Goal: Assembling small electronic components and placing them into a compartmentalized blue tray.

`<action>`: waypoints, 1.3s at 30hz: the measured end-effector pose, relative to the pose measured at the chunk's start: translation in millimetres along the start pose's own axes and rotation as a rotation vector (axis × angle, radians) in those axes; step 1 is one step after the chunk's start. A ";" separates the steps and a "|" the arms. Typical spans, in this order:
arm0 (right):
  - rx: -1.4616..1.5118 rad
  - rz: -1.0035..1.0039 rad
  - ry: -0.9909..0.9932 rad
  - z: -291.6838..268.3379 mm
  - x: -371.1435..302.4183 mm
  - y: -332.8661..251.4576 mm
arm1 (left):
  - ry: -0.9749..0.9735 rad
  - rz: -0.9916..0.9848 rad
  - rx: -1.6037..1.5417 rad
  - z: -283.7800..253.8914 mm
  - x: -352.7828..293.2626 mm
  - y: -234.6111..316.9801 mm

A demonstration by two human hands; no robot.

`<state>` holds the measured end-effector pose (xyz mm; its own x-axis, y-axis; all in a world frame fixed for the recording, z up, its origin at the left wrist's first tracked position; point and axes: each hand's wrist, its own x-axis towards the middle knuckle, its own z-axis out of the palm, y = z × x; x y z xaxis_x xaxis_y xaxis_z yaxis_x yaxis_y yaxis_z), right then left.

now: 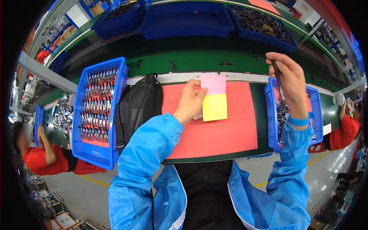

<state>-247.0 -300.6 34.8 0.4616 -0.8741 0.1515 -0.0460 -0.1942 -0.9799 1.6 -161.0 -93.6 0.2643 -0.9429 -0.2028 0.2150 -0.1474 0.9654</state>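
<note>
My left hand (pixel 191 99) pinches a pink slip of paper (pixel 214 85) with faint handwriting, held over the red mat (pixel 234 134). A yellow sticky note (pixel 215 107) sits just below the slip, overlapping its lower part. A bit of white shows under the fingers. At the right, my right hand (pixel 290 78) is raised and closed around a slim dark stick-like tool (pixel 277 76), which points down; its exact kind cannot be made out. Beneath it stands a blue bin (pixel 273 126) of loose dark metal parts, partly hidden by my forearm.
A blue tray (pixel 76 142) with rows of clip-like parts stands left, beside a black mesh bag (pixel 140 97). Beyond, a green conveyor belt (pixel 199 57) carries a few small parts. Blue bins (pixel 188 32) line the back. People in red work at both sides.
</note>
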 end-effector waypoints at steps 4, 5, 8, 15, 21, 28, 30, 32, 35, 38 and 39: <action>0.446 -0.093 0.035 5.4 -70.5 -6.1 | -0.089 -0.003 0.133 18.6 5.1 -11.5; 0.409 -0.104 0.029 7.5 -90.2 5.2 | -0.133 0.014 0.240 17.8 4.3 -19.0; 0.624 -0.081 -0.055 28.6 -120.7 33.8 | -0.179 0.148 0.547 14.7 16.4 -34.2; 0.537 0.208 0.119 57.3 -133.8 60.5 | -0.118 0.444 0.813 13.1 2.2 -13.0; 0.084 0.069 0.211 54.4 -125.4 93.0 | -0.064 0.617 1.137 14.5 -43.3 3.0; 0.091 0.028 0.149 76.1 -106.8 91.6 | 0.070 0.864 1.186 -1.8 -43.9 0.1; 0.122 0.073 0.114 74.5 -107.1 95.5 | 0.112 0.811 1.137 -3.7 -53.6 18.5; 0.158 0.084 0.073 76.2 -109.9 101.2 | 0.004 0.758 1.125 -7.5 -55.6 11.7; 0.067 0.166 0.071 83.2 -105.7 103.5 | -0.162 0.769 1.108 -7.5 -44.9 -3.5; 0.033 0.213 -0.003 93.9 -105.2 109.3 | -0.118 0.761 1.125 -5.5 -39.6 -18.8; 0.021 0.222 -0.042 96.0 -104.5 111.3 | -0.115 0.746 1.117 -4.4 -37.6 -21.4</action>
<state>-215.3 -188.1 -102.6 0.4785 -0.8750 -0.0733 -0.1320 0.0108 -0.9912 -8.8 -121.0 -107.4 -0.1101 -0.9157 0.3864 -0.8337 0.2967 0.4657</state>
